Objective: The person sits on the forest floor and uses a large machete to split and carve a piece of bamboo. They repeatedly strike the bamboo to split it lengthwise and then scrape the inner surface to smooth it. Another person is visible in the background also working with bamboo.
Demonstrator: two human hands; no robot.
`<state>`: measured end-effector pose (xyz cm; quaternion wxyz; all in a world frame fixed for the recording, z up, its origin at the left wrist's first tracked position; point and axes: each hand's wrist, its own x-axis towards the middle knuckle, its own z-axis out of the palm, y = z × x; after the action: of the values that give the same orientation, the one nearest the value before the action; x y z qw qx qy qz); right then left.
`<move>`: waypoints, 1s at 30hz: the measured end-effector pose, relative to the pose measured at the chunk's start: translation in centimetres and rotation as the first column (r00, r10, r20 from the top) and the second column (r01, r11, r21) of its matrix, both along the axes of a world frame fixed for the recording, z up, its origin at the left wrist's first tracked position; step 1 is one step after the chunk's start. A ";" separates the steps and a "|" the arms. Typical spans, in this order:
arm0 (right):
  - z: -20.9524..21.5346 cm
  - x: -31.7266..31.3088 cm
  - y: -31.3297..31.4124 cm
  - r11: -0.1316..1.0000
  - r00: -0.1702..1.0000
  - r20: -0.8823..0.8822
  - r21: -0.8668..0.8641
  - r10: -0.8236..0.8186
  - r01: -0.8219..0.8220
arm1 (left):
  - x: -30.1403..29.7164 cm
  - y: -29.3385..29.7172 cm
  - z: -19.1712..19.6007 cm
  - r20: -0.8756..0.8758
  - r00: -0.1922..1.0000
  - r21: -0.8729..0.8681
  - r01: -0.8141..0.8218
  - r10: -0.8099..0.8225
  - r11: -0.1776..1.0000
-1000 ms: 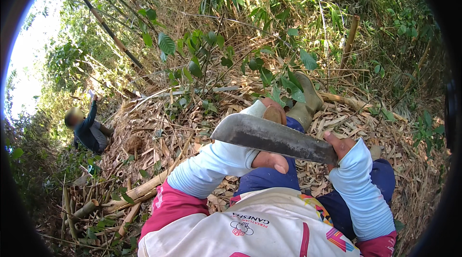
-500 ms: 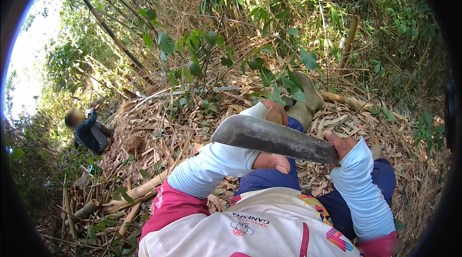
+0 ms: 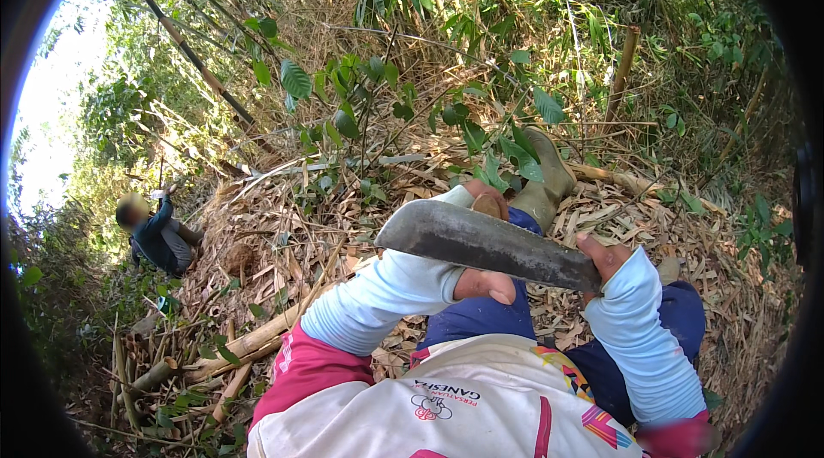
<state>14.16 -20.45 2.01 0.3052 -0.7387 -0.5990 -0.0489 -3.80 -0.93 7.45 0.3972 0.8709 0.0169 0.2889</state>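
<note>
A machete [image 3: 489,239] with a broad dark grey blade lies across the view in front of my knees, its rounded tip to the left. At its right end my right hand [image 3: 608,259] is closed on it, and the handle is hidden in that hand. Behind the blade is my left hand [image 3: 482,285], its thumb showing below the edge and some fingers above. Against those fingers sits a brown rounded piece [image 3: 491,204], mostly covered by the blade, so its kind cannot be told. Pale blue sleeves cover both my forearms and part of the hands.
A rubber boot [image 3: 545,183] stands on dry leaf litter ahead. Leafy saplings [image 3: 352,106] rise in front of it. Cut bamboo poles [image 3: 249,342] lie at the left. Another person [image 3: 163,235] sits farther off at the left, near bamboo thicket.
The machete and my right hand have shifted very slightly up and left. Both hands keep nearly the same pose.
</note>
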 end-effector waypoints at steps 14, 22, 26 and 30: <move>-0.4 -0.3 0.2 1.000 0.999 0.045 -0.017 -0.022 0.023 | 0.5 -0.1 -1.2 0.163 0.987 -0.041 0.013 -0.006 0.999; -0.2 -0.5 0.3 0.998 1.000 0.005 -0.054 -0.024 0.024 | 1.0 0.7 -1.9 0.247 0.965 0.133 0.051 -0.083 0.990; -0.8 -0.2 0.3 0.997 1.000 0.001 -0.078 -0.007 0.007 | 0.8 0.8 -2.1 0.239 0.964 0.089 0.097 -0.116 0.991; -0.5 -0.5 0.5 0.992 0.994 -0.108 -0.129 -0.032 0.018 | 0.4 -1.7 -2.0 0.191 0.978 -0.391 -0.001 0.082 0.921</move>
<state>13.66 -19.98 1.47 0.2891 -0.7658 -0.5738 0.0263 -3.39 -2.62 5.49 0.5552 0.7401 0.0518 0.3759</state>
